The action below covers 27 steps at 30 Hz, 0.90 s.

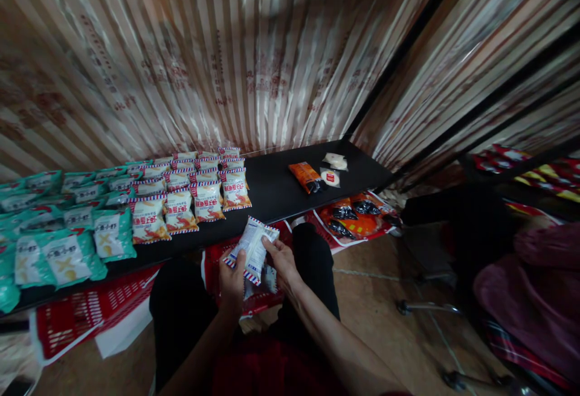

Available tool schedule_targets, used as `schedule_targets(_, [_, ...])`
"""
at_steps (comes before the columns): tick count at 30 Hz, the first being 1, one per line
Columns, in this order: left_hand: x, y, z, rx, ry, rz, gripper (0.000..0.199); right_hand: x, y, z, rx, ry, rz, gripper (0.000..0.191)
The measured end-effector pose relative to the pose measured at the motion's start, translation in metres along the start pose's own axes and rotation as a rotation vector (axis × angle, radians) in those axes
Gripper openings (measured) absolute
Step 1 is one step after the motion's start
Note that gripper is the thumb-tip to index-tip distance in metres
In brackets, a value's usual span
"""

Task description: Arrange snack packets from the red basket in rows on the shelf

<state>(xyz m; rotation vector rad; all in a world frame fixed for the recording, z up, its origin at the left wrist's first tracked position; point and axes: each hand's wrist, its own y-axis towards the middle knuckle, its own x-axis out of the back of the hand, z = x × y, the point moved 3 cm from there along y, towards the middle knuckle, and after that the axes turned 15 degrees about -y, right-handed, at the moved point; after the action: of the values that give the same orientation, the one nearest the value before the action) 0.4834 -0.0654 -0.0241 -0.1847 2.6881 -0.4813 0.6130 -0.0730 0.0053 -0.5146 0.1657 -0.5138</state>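
Between both hands is a snack bag (252, 247), its printed back side up and its ends edged in red and blue stripes. My left hand (232, 275) grips the bag's left edge, thumb on top. On the right edge, my right hand (281, 258) pinches it near the upper corner. Below the held bag, a red basket (212, 263) between my knees contains more bags, partly hidden by my hands. Rows of white and orange snack bags (209, 200) stand on the black table (272, 203) ahead, with teal snack bags (67, 254) to their left.
An orange and black packet (308, 177) and small white packets (330, 177) lie on the table's right part. Beside my right knee, a basket (333, 242) holds orange packets. Another red basket (67, 320) is under the table at left. A person (534, 287) sits at right.
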Motion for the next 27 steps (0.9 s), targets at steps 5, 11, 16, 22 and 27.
schedule_targets(5, [0.005,-0.001,-0.014,-0.328,0.340,-0.088,0.068,0.005,0.003,0.000,0.013,-0.041,-0.013,0.041])
schedule_targets(11, [-0.008,-0.015,-0.034,-0.803,0.697,0.251,0.032,0.008,0.006,-0.007,0.011,-0.069,-0.015,0.041])
schedule_targets(16, [-0.009,-0.016,-0.026,-0.893,0.772,0.521,0.040,0.012,0.003,-0.006,0.021,-0.074,0.016,0.045])
schedule_targets(22, [-0.010,-0.022,-0.021,-0.890,0.822,0.573,0.036,0.022,-0.003,-0.004,-0.007,-0.178,-0.035,0.037])
schedule_targets(27, [-0.009,-0.029,-0.016,-0.857,0.885,0.721,0.057,0.028,-0.004,-0.006,-0.038,-0.227,-0.080,0.034])
